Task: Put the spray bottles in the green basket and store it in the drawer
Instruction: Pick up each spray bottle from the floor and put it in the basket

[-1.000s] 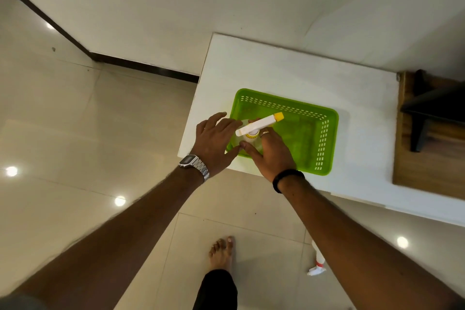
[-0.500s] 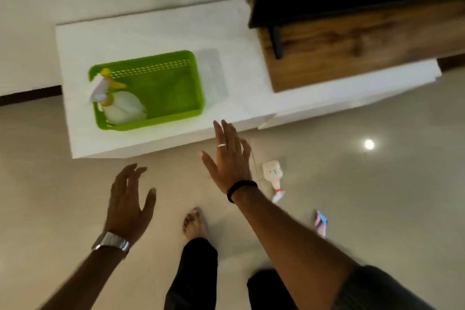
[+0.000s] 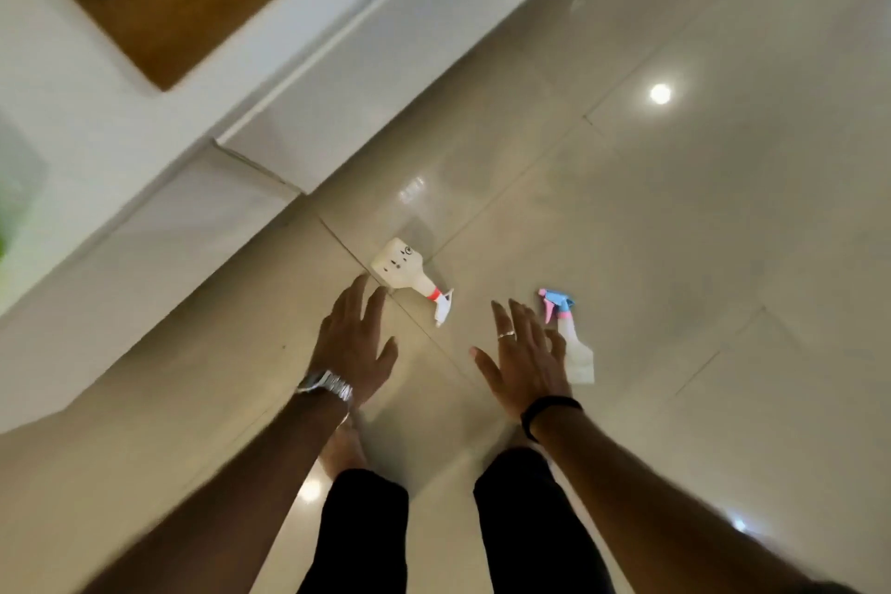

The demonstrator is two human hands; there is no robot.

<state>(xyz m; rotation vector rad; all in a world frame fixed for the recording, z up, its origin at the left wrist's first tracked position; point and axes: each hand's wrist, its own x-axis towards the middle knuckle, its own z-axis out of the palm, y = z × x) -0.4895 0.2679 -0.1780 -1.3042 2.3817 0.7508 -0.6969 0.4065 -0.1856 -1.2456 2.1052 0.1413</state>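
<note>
Two spray bottles lie on the tiled floor. A white bottle with a red collar and white trigger (image 3: 404, 270) lies just beyond my left hand (image 3: 354, 342), which is open with fingers spread, fingertips close to its base. A clear bottle with a blue and pink trigger (image 3: 571, 338) lies beside my right hand (image 3: 523, 359), also open, partly covering it. Only a blurred sliver of the green basket (image 3: 4, 241) shows at the far left edge.
A white cabinet (image 3: 308, 77) with drawer fronts runs along the upper left, one front standing slightly out. A wooden surface (image 3: 193, 0) sits on top of it. My legs and a bare foot (image 3: 342, 449) stand below my hands. Glossy floor tiles stretch to the right.
The view has swung right and down from the basket to the floor. Both empty hands have moved down toward the two bottles on the floor.
</note>
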